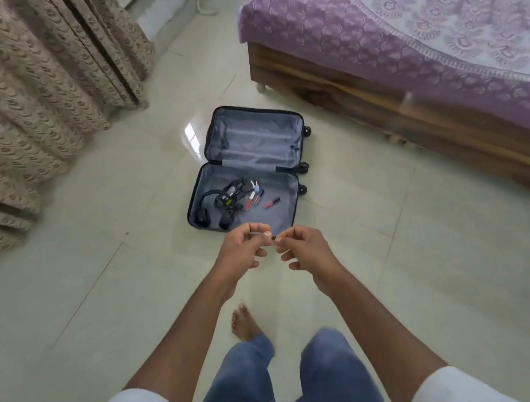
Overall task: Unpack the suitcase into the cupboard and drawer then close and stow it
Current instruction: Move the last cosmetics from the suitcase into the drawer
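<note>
The suitcase [249, 166] is lying open flat on the tiled floor [392, 218], both grey-lined halves facing up. The half farther from the person is holding nothing visible. In the nearer half, black headphones [214, 207] are resting toward its left side, a tangle of cables [233, 188] is sitting just beyond them, and small red tubes [269, 203] are lying beside the cables toward the middle. The bed [405, 50] is standing to the right of the suitcase, the curtain [27, 96] hanging to its left. In front of the suitcase's near edge, the left hand [241, 250] and right hand [303, 251] are hovering with fingers curled, fingertips almost meeting; whether they are pinching anything cannot be told.
</note>
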